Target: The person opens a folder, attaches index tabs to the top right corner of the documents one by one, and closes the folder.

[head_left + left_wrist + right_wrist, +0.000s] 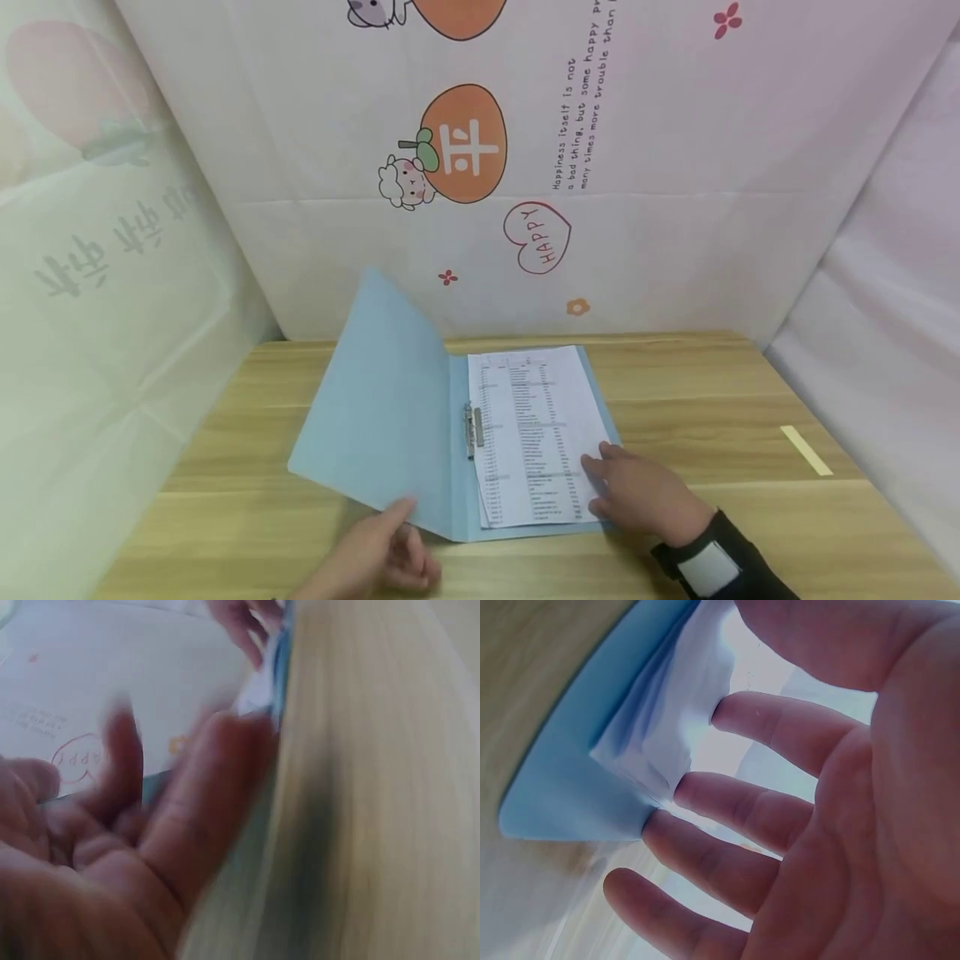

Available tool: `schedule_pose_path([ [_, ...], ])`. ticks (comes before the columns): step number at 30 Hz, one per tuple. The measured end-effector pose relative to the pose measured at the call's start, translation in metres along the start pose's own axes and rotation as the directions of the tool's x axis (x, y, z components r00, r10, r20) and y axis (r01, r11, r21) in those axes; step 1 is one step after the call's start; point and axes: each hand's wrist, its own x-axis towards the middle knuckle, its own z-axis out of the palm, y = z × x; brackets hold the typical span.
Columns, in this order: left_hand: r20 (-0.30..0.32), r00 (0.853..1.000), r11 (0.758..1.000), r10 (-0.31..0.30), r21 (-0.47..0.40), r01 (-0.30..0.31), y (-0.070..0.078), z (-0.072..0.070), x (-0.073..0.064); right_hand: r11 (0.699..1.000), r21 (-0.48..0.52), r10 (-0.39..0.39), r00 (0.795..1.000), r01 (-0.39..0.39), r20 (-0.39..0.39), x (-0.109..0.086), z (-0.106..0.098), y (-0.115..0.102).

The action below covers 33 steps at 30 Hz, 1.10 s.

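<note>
A light blue file folder [390, 400] stands spread on the table, its left cover raised at a slant. On its right side lies a stack of printed paper sheets [532, 450], beside a metal clip [473, 429] at the spine. My left hand [378, 550] is at the lower edge of the raised cover, thumb extended over that edge and the other fingers loosely bent below it. In the left wrist view the fingers [124, 765] stand apart. With fairly straight, spread fingers, my right hand [648, 492] touches the sheets and the folder's lower right edge.
The wooden table [697, 400] extends around the folder. A pale yellow strip [806, 451] lies on its right part. Printed white cloth [645, 250] hangs behind the table and along both sides.
</note>
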Motion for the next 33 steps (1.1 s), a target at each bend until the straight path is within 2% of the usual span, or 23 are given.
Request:
schedule_pose_path([
  [1, 0.045, 0.997, 0.982, -0.065, -0.173, 0.071, 0.001, 0.0, -0.002, 1.0, -0.001, 0.003, 1.0, -0.003, 0.001, 0.0, 0.0, 0.0],
  [2, 0.121, 0.99, 0.964, -0.075, -0.247, 0.103, 0.002, -0.001, -0.005, 1.0, 0.0, 0.002, 1.0, -0.002, 0.001, 0.0, 0.0, 0.001],
  [4, 0.254, 0.967, 0.918, -0.032, -0.376, 0.129, 0.006, -0.001, -0.009, 1.0, 0.0, 0.002, 1.0, -0.002, 0.001, 0.001, 0.0, 0.001],
  [5, 0.297, 0.955, 0.887, 0.008, -0.443, 0.131, 0.009, 0.0, -0.01, 1.0, 0.0, 0.003, 1.0, -0.003, 0.001, 0.001, 0.0, 0.001],
  [6, 0.314, 0.948, 0.85, 0.056, -0.513, 0.119, 0.012, 0.002, -0.012, 1.0, 0.002, 0.003, 1.0, -0.003, 0.001, 0.001, 0.0, 0.002],
  [7, 0.303, 0.946, 0.818, 0.112, -0.569, 0.085, 0.015, 0.005, -0.013, 1.0, 0.003, 0.001, 1.0, -0.001, 0.001, 0.001, 0.0, 0.002],
  [8, 0.265, 0.95, 0.786, 0.162, -0.617, 0.038, 0.018, 0.008, -0.015, 1.0, 0.002, -0.001, 1.0, 0.001, 0.001, 0.001, 0.0, 0.002],
  [9, 0.21, 0.956, 0.766, 0.207, -0.643, -0.025, 0.021, 0.012, -0.016, 1.0, 0.001, 0.0, 1.0, 0.0, 0.001, 0.001, 0.0, 0.002],
  [10, 0.146, 0.957, 0.76, 0.252, -0.642, -0.102, 0.023, 0.015, -0.017, 1.0, 0.001, -0.004, 1.0, 0.004, 0.002, 0.001, 0.0, 0.002],
  [11, 0.081, 0.955, 0.764, 0.284, -0.621, -0.174, 0.026, 0.018, -0.019, 1.0, 0.001, -0.004, 1.0, 0.004, 0.002, 0.001, 0.0, 0.002],
  [12, 0.023, 0.95, 0.776, 0.313, -0.582, -0.242, 0.028, 0.021, -0.02, 1.0, 0.003, -0.004, 1.0, 0.004, 0.001, 0.001, 0.0, 0.002],
  [14, -0.081, 0.922, 0.807, 0.378, -0.458, -0.371, 0.032, 0.025, -0.022, 1.0, 0.008, -0.001, 1.0, 0.001, 0.002, 0.0, 0.0, 0.001],
  [16, -0.126, 0.892, 0.845, 0.434, -0.286, -0.452, 0.035, 0.027, -0.024, 1.0, 0.015, 0.0, 1.0, 0.0, 0.002, 0.0, -0.001, 0.001],
  [17, -0.155, 0.88, 0.86, 0.45, -0.189, -0.473, 0.036, 0.029, -0.025, 1.0, 0.02, 0.003, 1.0, -0.003, 0.002, -0.001, -0.001, 0.001],
  [19, -0.202, 0.856, 0.878, 0.476, 0.05, -0.476, 0.039, 0.032, -0.028, 1.0, 0.025, 0.007, 1.0, -0.007, 0.004, -0.002, -0.002, 0.0],
  [20, -0.215, 0.861, 0.886, 0.461, 0.161, -0.434, 0.042, 0.033, -0.029, 1.0, 0.026, 0.009, 1.0, -0.009, 0.005, -0.002, -0.003, 0.0],
  [21, -0.227, 0.865, 0.881, 0.447, 0.282, -0.381, 0.044, 0.035, -0.029, 1.0, 0.026, 0.009, 1.0, -0.01, 0.005, -0.003, -0.003, 0.0],
  [23, -0.269, 0.881, 0.848, 0.388, 0.477, -0.228, 0.048, 0.038, -0.029, 0.999, 0.03, 0.013, 1.0, -0.013, 0.006, -0.003, -0.004, -0.001],
  [25, -0.284, 0.905, 0.791, 0.317, 0.606, -0.087, 0.051, 0.039, -0.026, 0.999, 0.035, 0.016, 1.0, -0.016, 0.008, -0.004, -0.004, -0.001],
  [27, -0.298, 0.919, 0.712, 0.259, 0.701, 0.027, 0.053, 0.04, -0.021, 0.999, 0.046, 0.022, 1.0, -0.023, 0.01, -0.004, -0.004, -0.001],
  [29, -0.301, 0.927, 0.627, 0.225, 0.773, 0.099, 0.052, 0.038, -0.016, 0.998, 0.057, 0.029, 0.999, -0.029, 0.015, -0.004, -0.004, -0.001],
  [31, -0.292, 0.931, 0.538, 0.221, 0.832, 0.133, 0.05, 0.035, -0.011, 0.997, 0.064, 0.033, 0.999, -0.034, 0.02, -0.004, -0.004, -0.001],
  [33, -0.283, 0.933, 0.471, 0.221, 0.869, 0.152, 0.047, 0.031, -0.005, 0.997, 0.063, 0.034, 0.999, -0.035, 0.023, -0.004, -0.004, -0.001],
])
